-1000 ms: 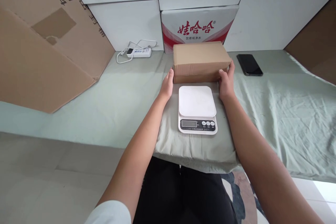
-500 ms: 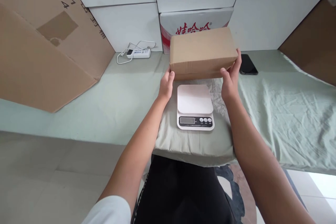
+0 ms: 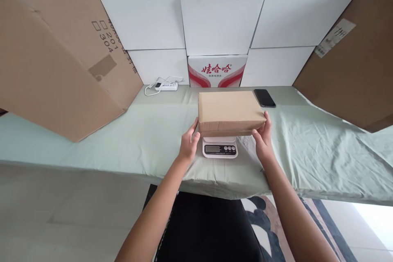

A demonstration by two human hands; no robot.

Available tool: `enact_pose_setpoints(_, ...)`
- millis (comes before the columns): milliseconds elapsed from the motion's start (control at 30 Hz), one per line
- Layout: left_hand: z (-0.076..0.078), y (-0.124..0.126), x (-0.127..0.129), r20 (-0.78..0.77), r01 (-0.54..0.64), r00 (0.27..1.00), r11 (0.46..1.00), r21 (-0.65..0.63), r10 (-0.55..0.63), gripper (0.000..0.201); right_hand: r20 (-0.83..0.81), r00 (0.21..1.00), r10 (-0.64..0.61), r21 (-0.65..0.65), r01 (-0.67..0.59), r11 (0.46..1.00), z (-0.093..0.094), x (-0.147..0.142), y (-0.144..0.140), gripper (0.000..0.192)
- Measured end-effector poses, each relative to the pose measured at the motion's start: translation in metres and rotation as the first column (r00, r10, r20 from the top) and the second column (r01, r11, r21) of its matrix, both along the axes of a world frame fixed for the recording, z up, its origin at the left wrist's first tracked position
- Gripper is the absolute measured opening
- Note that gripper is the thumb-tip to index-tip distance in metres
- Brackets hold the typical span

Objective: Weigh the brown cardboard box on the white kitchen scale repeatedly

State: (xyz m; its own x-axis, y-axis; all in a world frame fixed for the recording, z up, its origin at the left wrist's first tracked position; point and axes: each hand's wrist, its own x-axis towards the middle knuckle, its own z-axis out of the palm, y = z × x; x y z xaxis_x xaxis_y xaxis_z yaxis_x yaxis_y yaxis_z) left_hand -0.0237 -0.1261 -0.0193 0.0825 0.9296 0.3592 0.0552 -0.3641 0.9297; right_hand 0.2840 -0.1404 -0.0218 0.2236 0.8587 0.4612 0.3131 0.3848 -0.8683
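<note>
A closed brown cardboard box (image 3: 229, 108) is between my two hands, covering most of the white kitchen scale (image 3: 208, 154). Only the scale's front panel with a small display and several buttons shows; whether the box rests fully on the platform I cannot tell. My left hand (image 3: 189, 143) grips the box's left front corner, thumb in front and fingers along the side. At the right front corner my right hand (image 3: 263, 139) holds the box, its thumb on the front face and fingers round the side.
A black phone (image 3: 265, 98) lies right behind the box. Back left is a white power strip (image 3: 166, 86) with a cable. White panels (image 3: 222, 24) and a red-and-white carton (image 3: 217, 74) line the back. Large cardboard sheets (image 3: 61, 49) flank the green cloth (image 3: 166, 131). A person's head shows behind.
The box has come down and toward me, over the scale, and now hides its platform. My view has tilted up, bringing a person's head behind the panels into sight.
</note>
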Motion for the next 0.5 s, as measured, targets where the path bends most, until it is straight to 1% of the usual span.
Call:
enact_pose_setpoints(133, -0.002, -0.006, 0.0, -0.002, -0.048, 0.999, 0.996, -0.074, 0.048, 0.07, -0.013, 1.0, 0.011, 0.008, -0.011, 1.0, -0.002, -0.003, -0.003, 0.087)
enact_pose_setpoints(267, 0.004, -0.008, 0.0, 0.006, -0.067, 0.998, 0.991, -0.12, 0.068, 0.065, 0.008, 1.0, -0.025, 0.042, 0.025, 0.999, 0.007, -0.007, -0.006, 0.072)
enact_pose_setpoints(367, 0.007, -0.008, -0.001, 0.002, -0.065, 0.998, 0.99, -0.126, 0.066, 0.064, 0.012, 0.999, -0.051, 0.06, 0.05, 0.997, 0.016, -0.01, -0.011, 0.065)
enact_pose_setpoints(500, 0.007, -0.01, 0.0, -0.001, -0.057, 0.998, 0.991, -0.118, 0.057, 0.069, 0.023, 0.998, -0.066, 0.069, 0.065, 0.996, 0.02, -0.016, -0.016, 0.064)
